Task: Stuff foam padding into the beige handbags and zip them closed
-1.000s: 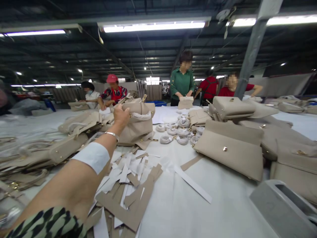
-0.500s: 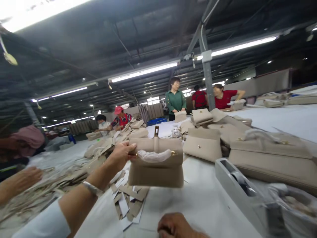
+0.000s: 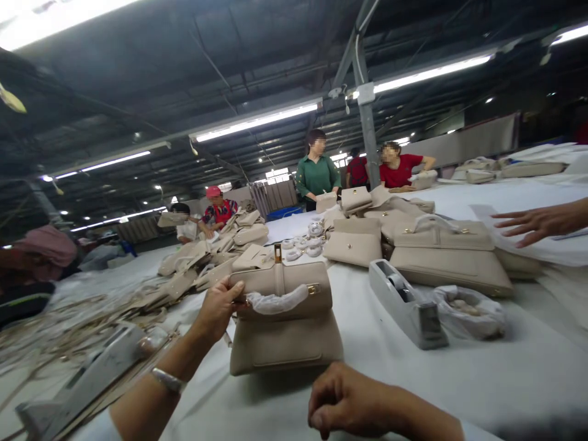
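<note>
A beige handbag hangs upright a little above or on the white table, its handle wrapped in white film and a gold clasp tab sticking up at the top. My left hand, with a metal bracelet at the wrist, pinches the bag's upper left corner, thumb in front. My right hand is curled into a loose fist just below and right of the bag, apart from it. Its palm side is hidden, so anything inside cannot be seen.
A grey tape dispenser and a plastic-lined bowl stand right. Behind lie a larger beige bag and bag pieces. Another tape dispenser is at left. A co-worker's hand reaches in from the right; several people work beyond.
My view has shifted, and the bag sits lower, still in my left hand. More of my right forearm shows. A co-worker's hand at left has gone; another appears at right. Scraps under the bag are hidden.
</note>
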A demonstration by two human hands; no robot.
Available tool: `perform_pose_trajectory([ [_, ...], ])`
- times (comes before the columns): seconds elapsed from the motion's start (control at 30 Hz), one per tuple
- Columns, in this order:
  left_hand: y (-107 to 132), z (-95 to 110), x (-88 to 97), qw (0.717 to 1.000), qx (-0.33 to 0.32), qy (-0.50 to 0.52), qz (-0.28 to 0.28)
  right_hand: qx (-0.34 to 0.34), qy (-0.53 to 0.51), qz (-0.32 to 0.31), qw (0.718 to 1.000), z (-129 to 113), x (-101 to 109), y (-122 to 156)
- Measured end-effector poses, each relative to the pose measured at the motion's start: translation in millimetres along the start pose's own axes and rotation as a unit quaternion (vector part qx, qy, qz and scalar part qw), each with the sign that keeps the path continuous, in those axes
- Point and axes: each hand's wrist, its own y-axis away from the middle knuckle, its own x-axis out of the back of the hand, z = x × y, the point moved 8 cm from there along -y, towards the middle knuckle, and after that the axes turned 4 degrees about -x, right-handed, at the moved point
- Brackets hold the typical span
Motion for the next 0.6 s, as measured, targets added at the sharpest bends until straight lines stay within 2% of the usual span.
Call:
perform_pose_trajectory([
  [0.03,6,-3,4.2,1.0,-0.029,0.003,0.009,0.015,0.005,0.064,0.998,-12,20,8],
  [0.07,12,-6,9.5,0.998,-0.06,0.005,0.022,0.038,0.037,0.169,0.984,-25,47,17],
  [0.13,25,-10,21.1,0.991,-0.122,-0.001,0.05,0.084,0.133,0.364,0.918,-53,93,35],
  [0.17,32,-11,26.1,0.987,-0.151,-0.009,0.06,0.1,0.182,0.413,0.886,-65,105,37],
  [0.2,37,-12,30.6,0.981,-0.177,-0.018,0.071,0.11,0.225,0.429,0.868,-74,109,34],
  [0.27,45,-16,38.8,0.973,-0.206,-0.038,0.098,0.115,0.283,0.403,0.863,-84,102,16],
  [0.37,49,-29,48.2,0.968,-0.199,-0.056,0.142,0.129,0.322,0.356,0.868,-87,77,-8],
  [0.43,50,-39,50.1,0.97,-0.186,-0.057,0.146,0.171,0.348,0.366,0.846,-88,67,-13],
  [0.53,51,-50,42.8,0.977,-0.182,-0.064,0.087,0.261,0.408,0.378,0.789,-76,66,-13],
  [0.6,55,-52,27.9,0.975,-0.193,-0.114,-0.012,0.293,0.455,0.368,0.756,-57,69,-15],
])
